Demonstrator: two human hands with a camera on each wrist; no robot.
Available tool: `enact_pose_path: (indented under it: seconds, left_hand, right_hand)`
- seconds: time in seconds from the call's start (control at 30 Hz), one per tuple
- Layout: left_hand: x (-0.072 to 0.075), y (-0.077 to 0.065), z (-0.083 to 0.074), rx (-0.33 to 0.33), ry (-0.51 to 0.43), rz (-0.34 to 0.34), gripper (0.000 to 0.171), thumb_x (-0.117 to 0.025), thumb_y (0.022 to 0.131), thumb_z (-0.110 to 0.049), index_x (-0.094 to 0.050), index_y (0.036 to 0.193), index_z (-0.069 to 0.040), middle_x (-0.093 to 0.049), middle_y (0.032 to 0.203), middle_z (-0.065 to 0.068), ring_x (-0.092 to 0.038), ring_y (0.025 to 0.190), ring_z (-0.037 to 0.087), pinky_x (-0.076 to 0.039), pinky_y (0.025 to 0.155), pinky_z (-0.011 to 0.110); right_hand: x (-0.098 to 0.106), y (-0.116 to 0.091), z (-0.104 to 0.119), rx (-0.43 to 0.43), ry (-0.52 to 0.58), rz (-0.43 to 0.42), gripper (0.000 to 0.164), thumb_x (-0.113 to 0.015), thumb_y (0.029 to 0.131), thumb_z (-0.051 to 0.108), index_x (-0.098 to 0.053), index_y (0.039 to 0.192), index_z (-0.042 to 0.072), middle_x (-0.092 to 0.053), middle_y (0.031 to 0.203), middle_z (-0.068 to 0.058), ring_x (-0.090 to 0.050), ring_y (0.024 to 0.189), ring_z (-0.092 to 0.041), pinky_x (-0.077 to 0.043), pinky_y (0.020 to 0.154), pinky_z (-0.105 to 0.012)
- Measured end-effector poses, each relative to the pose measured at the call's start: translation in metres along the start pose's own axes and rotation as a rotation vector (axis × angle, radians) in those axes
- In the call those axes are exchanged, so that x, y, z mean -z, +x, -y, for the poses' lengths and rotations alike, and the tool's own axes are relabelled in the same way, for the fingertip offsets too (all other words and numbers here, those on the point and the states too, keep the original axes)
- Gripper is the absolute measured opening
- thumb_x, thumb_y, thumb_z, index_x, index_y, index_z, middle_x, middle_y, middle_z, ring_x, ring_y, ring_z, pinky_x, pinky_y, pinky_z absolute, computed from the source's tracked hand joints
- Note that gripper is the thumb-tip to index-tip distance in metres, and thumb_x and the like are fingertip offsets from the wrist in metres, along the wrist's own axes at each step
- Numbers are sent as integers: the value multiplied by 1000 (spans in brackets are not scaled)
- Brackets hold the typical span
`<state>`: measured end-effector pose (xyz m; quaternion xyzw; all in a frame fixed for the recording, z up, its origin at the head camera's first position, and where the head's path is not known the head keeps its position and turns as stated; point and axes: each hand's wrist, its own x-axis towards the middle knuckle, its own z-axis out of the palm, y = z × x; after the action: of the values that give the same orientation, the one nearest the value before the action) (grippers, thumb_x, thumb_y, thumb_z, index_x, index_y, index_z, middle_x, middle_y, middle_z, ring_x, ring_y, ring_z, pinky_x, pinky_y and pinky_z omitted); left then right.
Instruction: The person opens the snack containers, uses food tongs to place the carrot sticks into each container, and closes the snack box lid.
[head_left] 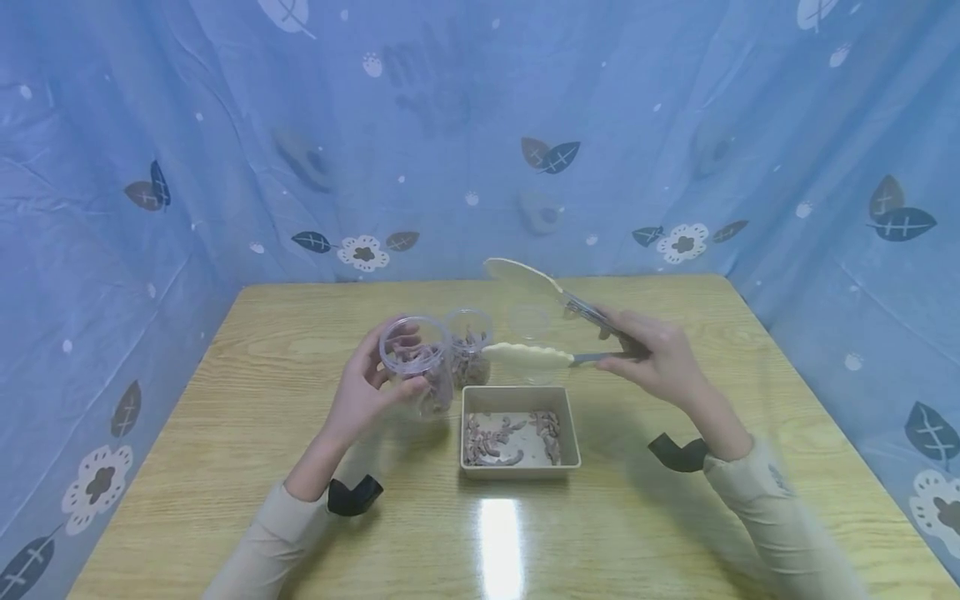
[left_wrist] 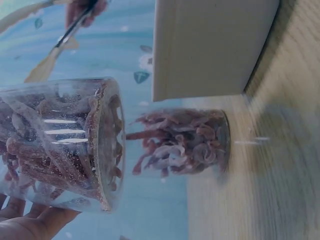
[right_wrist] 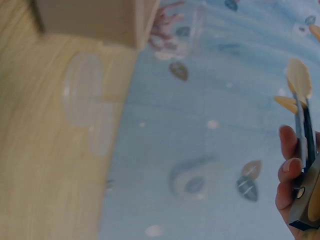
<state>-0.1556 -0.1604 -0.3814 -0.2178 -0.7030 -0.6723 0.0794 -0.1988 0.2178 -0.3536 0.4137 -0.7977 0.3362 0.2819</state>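
My left hand (head_left: pixel 360 390) grips a clear jar (head_left: pixel 437 393), lifted off the table and filled with greyish-brown curled strips. In the left wrist view this jar (left_wrist: pixel 55 145) shows its flat base, with fingers (left_wrist: pixel 52 220) along its side. Just behind it, a second clear jar (head_left: pixel 470 368) of the same strips stands on the table. My right hand (head_left: pixel 660 358) holds tongs (head_left: pixel 596 317) by the handles, their cream tips spread wide with nothing between them. Below the tongs, a beige rectangular box (head_left: pixel 521 473) has strips scattered over its bottom.
Clear round lids (right_wrist: pixel 82 90) lie on the wooden table (head_left: pixel 300 333) behind the box, partly under the tongs in the head view. A blue patterned curtain (head_left: pixel 450 167) rises at the table's back and sides. Black wrist mounts (head_left: pixel 355 495) hang under both forearms.
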Motion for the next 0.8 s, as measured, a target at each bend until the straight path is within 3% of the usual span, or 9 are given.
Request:
enact_pose_path:
  seconds: [0.1,0.2,0.27,0.37,0.57,0.67,0.8]
  left_hand:
    - [2,3,0,-12,-21,-15,78,-70,73,11,-37,140,-10,-46,133,19,-48,120,27,-47,96,27]
    - [3,7,0,-26,-32,-26,78,-69,72,13,-37,140,-7,-46,133,18,-47,119,29,-47,96,28]
    - [4,9,0,-34,-36,-36,76,-69,73,12,-37,139,-5,-46,132,19,-47,118,30,-48,95,27]
    - [4,14,0,-41,-45,-52,74,-69,73,11,-38,138,-5,-45,133,20,-46,118,32,-48,94,26]
    - [9,22,1,-17,-56,-94,70,-68,75,11,-40,136,-7,-47,132,16,-47,119,26,-47,95,25]
    - [13,25,4,-2,-59,-111,68,-68,75,11,-40,136,-6,-48,131,12,-45,121,31,-46,96,25]
    - [17,27,7,10,-64,-116,67,-68,77,9,-40,135,-5,-48,132,11,-43,123,33,-46,96,24]
  right_hand:
    - [-4,-8,-11,-85,44,-25,64,-68,79,41,-56,125,-2,-66,84,-10,-37,55,-2,-32,48,-14]
    - [-6,-16,-21,-178,71,-66,60,-77,72,13,-54,126,-3,-66,88,-9,-41,57,-4,-35,48,-15]
    - [-7,-20,-26,-242,58,-93,64,-77,66,-3,-54,125,-4,-65,88,-8,-43,58,-4,-36,49,-15]
    - [-4,-23,-26,-355,27,-126,63,-74,66,-11,-54,125,-5,-65,88,-12,-47,61,-1,-39,52,-14]
    - [1,-33,-33,-607,42,-135,57,-72,77,-1,-49,129,-4,-63,93,-29,-55,64,5,-44,58,-10]
    - [-1,-48,-56,-706,37,-110,62,-73,79,13,-46,133,0,-65,96,-24,-55,66,2,-46,62,-10]
    - [-6,-71,-89,-840,-5,-71,69,-73,79,36,-45,137,15,-65,101,-14,-55,72,-7,-46,64,-15]
